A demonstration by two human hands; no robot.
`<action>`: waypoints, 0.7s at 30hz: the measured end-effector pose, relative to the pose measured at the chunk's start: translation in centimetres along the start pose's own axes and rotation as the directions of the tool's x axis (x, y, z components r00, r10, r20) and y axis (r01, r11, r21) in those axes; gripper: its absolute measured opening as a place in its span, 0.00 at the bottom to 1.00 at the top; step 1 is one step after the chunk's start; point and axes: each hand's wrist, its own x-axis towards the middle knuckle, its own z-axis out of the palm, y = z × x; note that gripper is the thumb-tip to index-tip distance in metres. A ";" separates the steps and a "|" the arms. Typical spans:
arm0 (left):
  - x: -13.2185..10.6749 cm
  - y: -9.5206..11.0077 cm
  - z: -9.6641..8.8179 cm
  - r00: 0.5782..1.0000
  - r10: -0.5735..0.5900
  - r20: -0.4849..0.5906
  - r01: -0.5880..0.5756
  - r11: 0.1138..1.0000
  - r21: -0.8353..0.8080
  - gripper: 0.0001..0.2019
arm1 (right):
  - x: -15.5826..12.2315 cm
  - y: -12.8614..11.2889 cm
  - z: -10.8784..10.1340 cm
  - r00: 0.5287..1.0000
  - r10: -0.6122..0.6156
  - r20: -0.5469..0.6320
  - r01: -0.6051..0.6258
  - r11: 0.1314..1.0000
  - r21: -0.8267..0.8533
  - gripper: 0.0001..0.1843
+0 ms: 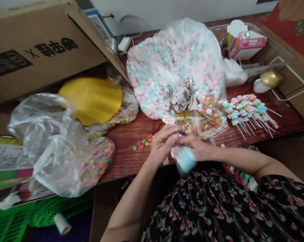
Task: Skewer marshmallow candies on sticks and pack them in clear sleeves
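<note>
Hands (175, 146): how do they stand?

Together, just above the black floral top (217, 208), forearms slanting in from either side, fingers curled toward each other.

Holding anything?

A pale-blue lump (186, 159) sits right under the fingers, blurred. I can't tell which hand grips it, or whether either does.

What's nearest?

On the red-brown wooden counter (124, 161), loose cereal rings (141, 144) lie just left of the hands. Ahead is a big clear bag of pastel marshmallows (172, 70).

Further out?

Left, a plastic bag of rings (98, 161) and a yellow disc (91, 101) lie under a cardboard box (40, 43). Right, marshmallow skewers (247, 112) lie in a row, near a gold ribbon roll (271, 78).

And the room?

White wall (167, 13) behind, green crate (10, 222) low on the left.
</note>
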 end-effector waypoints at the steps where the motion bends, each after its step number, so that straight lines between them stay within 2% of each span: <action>1: -0.1 0.2 -0.2 0.998 0.041 -0.041 -0.040 0.999 0.013 0.18 | -0.1 0.3 0.1 1.000 0.007 -0.007 -0.007 1.000 -0.014 0.09; 3: -0.6 0.6 -0.1 0.986 0.065 -0.156 -0.057 0.997 0.058 0.32 | 0.3 0.8 -0.2 0.994 -0.026 -0.103 0.017 0.996 -0.092 0.08; 4: -0.9 0.7 0.1 0.977 0.040 -0.207 -0.031 0.998 0.046 0.38 | 0.5 0.8 -0.3 0.984 -0.067 -0.163 0.046 0.990 -0.130 0.08; 5: -1.4 0.7 0.1 0.977 -0.003 -0.215 0.004 1.000 0.002 0.41 | 0.8 0.8 -0.4 0.971 -0.118 -0.209 0.086 0.984 -0.156 0.07; 7: -2.5 0.8 -0.2 0.991 -0.079 -0.106 0.071 0.994 -0.086 0.36 | 1.4 0.6 0.0 0.954 -0.199 -0.223 0.171 0.975 -0.141 0.07; 9: -4.0 0.9 -1.3 0.992 -0.120 0.027 0.121 0.992 -0.036 0.26 | 1.7 0.6 1.2 0.973 -0.164 -0.163 0.165 0.986 -0.008 0.07; 10: -4.9 1.1 -2.0 0.990 -0.133 0.045 0.131 0.990 0.048 0.22 | 1.8 0.9 2.0 0.989 -0.093 -0.117 0.103 0.991 0.090 0.08; 12: -7.1 1.7 -3.3 0.989 -0.144 0.034 0.130 0.957 0.260 0.15 | 1.7 1.6 4.2 0.995 0.099 0.029 -0.103 0.962 0.255 0.09; 13: -8.4 2.0 -4.0 0.990 -0.139 0.030 0.120 0.931 0.345 0.13 | 1.6 2.0 5.3 0.974 0.183 0.132 -0.214 0.934 0.285 0.09; 14: -9.8 2.2 -4.5 0.991 -0.131 0.034 0.107 0.908 0.404 0.11 | 1.4 2.4 6.4 0.943 0.237 0.234 -0.295 0.919 0.261 0.09; 15: -11.4 2.4 -5.1 0.991 -0.130 0.036 0.101 0.893 0.439 0.10 | 1.2 2.6 7.3 0.913 0.255 0.317 -0.325 0.926 0.191 0.07; 17: -14.7 2.5 -6.7 0.976 -0.205 0.074 0.149 0.876 0.458 0.08 | 0.8 2.7 8.4 0.895 0.219 0.389 -0.226 0.974 -0.027 0.05; 18: -16.3 2.4 -7.6 0.942 -0.310 0.131 0.216 0.856 0.470 0.09 | 0.6 2.6 8.5 0.905 0.176 0.387 -0.128 0.981 -0.146 0.06; 19: -17.9 2.2 -8.7 0.877 -0.440 0.190 0.293 0.805 0.515 0.09 | 0.5 2.4 8.3 0.919 0.130 0.373 -0.032 0.966 -0.256 0.08; 21: -20.2 1.7 -10.6 0.696 -0.686 0.211 0.377 0.600 0.705 0.10 | 0.2 2.2 7.3 0.936 0.068 0.345 0.087 0.905 -0.416 0.13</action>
